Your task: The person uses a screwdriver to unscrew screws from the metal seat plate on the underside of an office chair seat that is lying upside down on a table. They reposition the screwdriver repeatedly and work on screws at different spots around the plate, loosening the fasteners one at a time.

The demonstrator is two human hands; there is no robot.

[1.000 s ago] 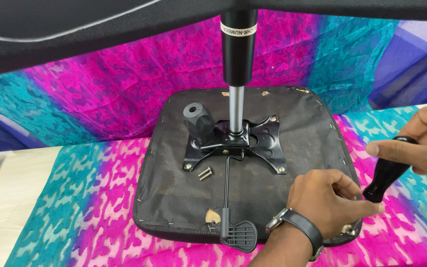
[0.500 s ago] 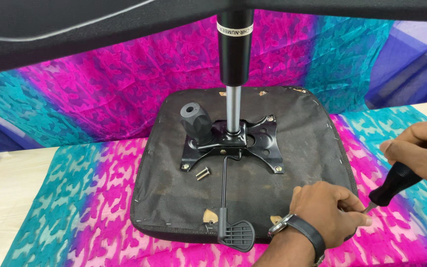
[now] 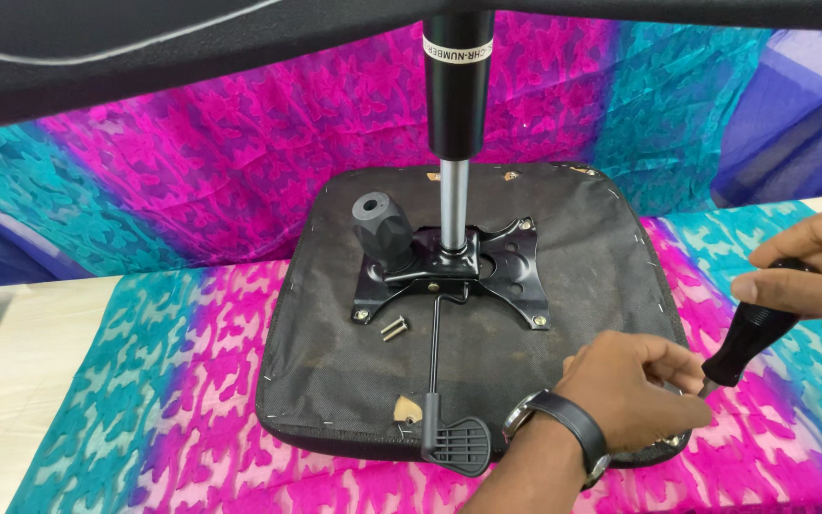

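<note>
A wide patterned cloth point(image 3: 164, 381) in magenta and turquoise covers most of the pale surface point(image 3: 11, 381) and rises up behind as a backdrop. On it lies an upturned chair seat point(image 3: 335, 352) — dark fabric underside facing up, stapled round the edge, with small tears showing tan beneath near the front edge. A dark padded edge runs across the top of the view.

Bolted to the middle of the seat is a black metal mechanism plate point(image 3: 497, 266). From it a gas cylinder point(image 3: 457, 95) stands upright: shiny steel rod below, thick black tube above, with a narrow white label band wrapped round the tube near its top. A chunky black knob point(image 3: 382, 224) sticks out at the plate's left side. A thin bent lever point(image 3: 435, 352) runs from the plate towards the front edge and ends in a ribbed grey paddle point(image 3: 459, 443).

At the seat's front right corner, the left hand point(image 3: 635, 385) — a dark-strapped watch on its wrist — rests curled on the fabric, fingers pinched at the edge; what they pinch I cannot tell. Just beside it, the right hand point(image 3: 811, 271) is clenched round the black handle of a screwdriver point(image 3: 749, 338), which angles down to that same corner.

Two small metal sleeves point(image 3: 393, 328) lie loose on the fabric below the plate's left corner.
</note>
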